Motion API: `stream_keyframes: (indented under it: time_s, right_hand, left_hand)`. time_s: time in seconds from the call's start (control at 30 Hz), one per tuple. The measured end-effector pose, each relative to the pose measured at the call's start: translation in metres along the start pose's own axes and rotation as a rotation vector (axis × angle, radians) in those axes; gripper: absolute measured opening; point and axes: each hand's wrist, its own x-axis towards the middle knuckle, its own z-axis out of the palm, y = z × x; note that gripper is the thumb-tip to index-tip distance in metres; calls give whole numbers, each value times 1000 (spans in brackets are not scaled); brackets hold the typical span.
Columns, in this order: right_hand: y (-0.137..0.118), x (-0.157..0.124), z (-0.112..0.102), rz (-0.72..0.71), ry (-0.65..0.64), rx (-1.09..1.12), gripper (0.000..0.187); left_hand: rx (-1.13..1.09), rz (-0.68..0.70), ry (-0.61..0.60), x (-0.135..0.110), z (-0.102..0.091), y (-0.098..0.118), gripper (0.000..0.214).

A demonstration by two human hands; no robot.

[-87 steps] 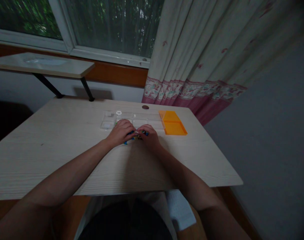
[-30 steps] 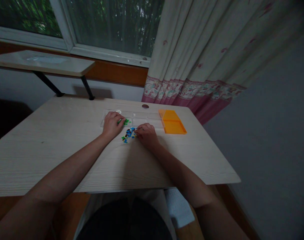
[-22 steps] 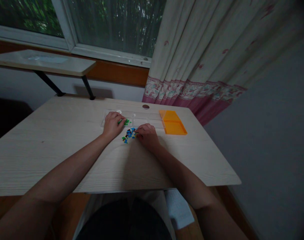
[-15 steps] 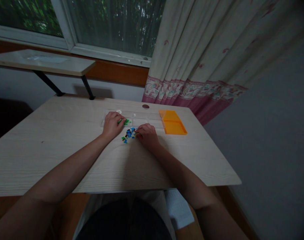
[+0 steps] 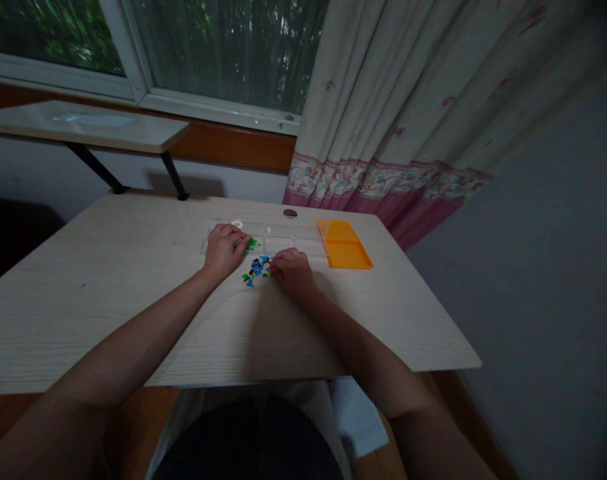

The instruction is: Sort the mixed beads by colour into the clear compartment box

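My left hand lies over the left part of a clear compartment box, fingers bent and close together. Its fingertips are beside small green pieces in one compartment; whether anything is between them is hidden. On the table just in front of the box is a loose pile of small blue, green and dark pieces. My right hand rests at the right edge of this pile with its fingers curled and pinched together. What those fingers hold, if anything, is too small to make out.
The box's orange section or lid lies at its right end. Behind the box is a dark oval spot on the wooden table. A raised shelf stands at the back left, and a curtain hangs behind the table.
Both hands stay in nearly the same places, and the pile and box look unchanged. Only a very slight shift of the whole view shows.
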Motion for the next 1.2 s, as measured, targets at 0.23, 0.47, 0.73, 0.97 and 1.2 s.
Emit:
stream_keyframes:
  time_s: [0.23, 0.47, 0.73, 0.97, 1.2]
  right_hand:
    - [13, 3, 7, 72, 203, 240, 11]
    - [18, 3, 7, 189, 338, 496, 16]
    - [8, 3, 4, 236, 234, 778, 25]
    - [5, 3, 6, 255, 189, 866, 36]
    - [7, 4, 4, 217, 204, 803, 38]
  left_hand:
    - [-2, 22, -14, 0, -2, 0, 31]
    - [-46, 120, -45, 1, -9, 11, 30]
    - [-50, 479, -178, -4, -16, 35, 29]
    - [-44, 512, -106, -6, -16, 35, 22]
    - [-35, 522, -114, -6, -16, 34, 23]
